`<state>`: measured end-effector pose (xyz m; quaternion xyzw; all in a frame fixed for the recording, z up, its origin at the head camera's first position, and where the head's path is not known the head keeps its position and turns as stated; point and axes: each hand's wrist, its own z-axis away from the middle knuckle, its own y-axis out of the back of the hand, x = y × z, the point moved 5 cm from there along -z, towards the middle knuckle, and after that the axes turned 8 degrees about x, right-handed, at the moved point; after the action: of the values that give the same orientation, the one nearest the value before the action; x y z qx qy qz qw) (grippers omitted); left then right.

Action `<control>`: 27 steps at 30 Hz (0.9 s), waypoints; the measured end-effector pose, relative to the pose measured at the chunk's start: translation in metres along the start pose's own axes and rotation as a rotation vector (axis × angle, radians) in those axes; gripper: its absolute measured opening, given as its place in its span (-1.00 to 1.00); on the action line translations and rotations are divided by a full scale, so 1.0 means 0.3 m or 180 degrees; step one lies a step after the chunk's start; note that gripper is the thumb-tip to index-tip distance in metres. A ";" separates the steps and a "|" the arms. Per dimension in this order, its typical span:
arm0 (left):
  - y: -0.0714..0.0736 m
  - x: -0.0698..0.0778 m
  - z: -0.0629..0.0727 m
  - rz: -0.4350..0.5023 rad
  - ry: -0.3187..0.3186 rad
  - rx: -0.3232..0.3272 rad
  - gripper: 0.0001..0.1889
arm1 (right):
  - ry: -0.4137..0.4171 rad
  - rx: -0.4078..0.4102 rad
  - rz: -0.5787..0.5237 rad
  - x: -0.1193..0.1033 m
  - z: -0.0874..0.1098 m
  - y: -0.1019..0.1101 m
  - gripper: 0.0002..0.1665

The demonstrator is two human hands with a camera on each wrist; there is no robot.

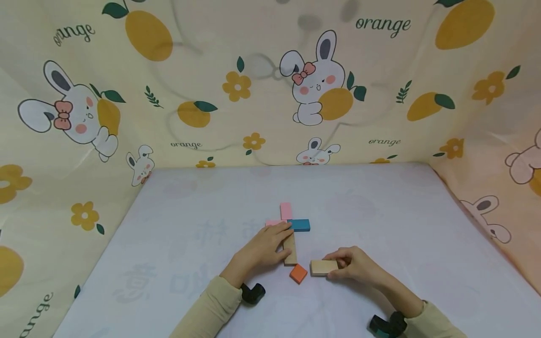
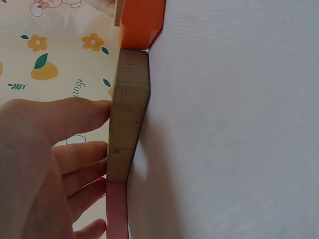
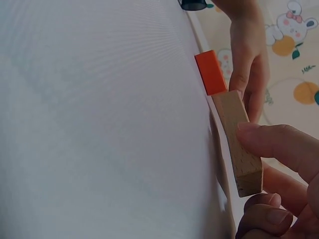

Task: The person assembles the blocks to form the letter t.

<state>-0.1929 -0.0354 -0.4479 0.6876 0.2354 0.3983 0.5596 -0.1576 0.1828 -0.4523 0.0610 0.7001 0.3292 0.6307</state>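
Note:
My left hand (image 1: 264, 246) rests with its fingertips on a long natural-wood block (image 1: 290, 256) and a pink block (image 1: 274, 223). Its fingers (image 2: 82, 154) are nearly straight. Past the wood block's far end lie a blue block (image 1: 300, 225) and a second pink block (image 1: 286, 211), together forming a cross. At the near end, an orange block (image 1: 298, 273) sits turned at an angle. To the right of it, my right hand (image 1: 355, 266) pinches another natural-wood block (image 1: 322, 268) between thumb and fingers. In the right wrist view, that wood block (image 3: 237, 134) appears slightly above the table surface.
A white cloth (image 1: 203, 197) covers the table. Behind and at both sides hangs a curtain (image 1: 258, 51) printed with rabbits and oranges. Dark wrist-worn devices (image 1: 253, 294) sit by the beige sleeves (image 1: 215, 303).

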 end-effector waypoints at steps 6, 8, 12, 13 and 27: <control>0.001 0.000 0.000 0.0017 -0.0017 0.0001 -0.41 | 0.0077 -0.0055 -0.0022 -0.005 0.005 -0.001 -0.55; 0.002 0.001 0.000 0.0014 -0.0030 0.0011 -0.41 | 0.0076 -0.0078 -0.0032 -0.005 0.006 -0.002 -0.55; 0.005 0.000 -0.002 0.0016 -0.0036 0.0024 -0.42 | 0.0088 -0.0085 -0.0012 -0.006 0.007 -0.003 -0.56; 0.006 0.000 -0.003 0.0016 -0.0036 0.0028 -0.42 | 0.0090 -0.0087 -0.0012 -0.006 0.007 -0.003 -0.56; 0.004 -0.002 -0.001 0.0064 -0.0028 0.0004 -0.42 | 0.0103 -0.0156 0.0029 -0.005 0.012 -0.012 -0.54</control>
<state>-0.1936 -0.0362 -0.4468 0.6919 0.2263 0.4007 0.5562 -0.1528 0.1804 -0.4529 0.0433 0.7017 0.3500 0.6191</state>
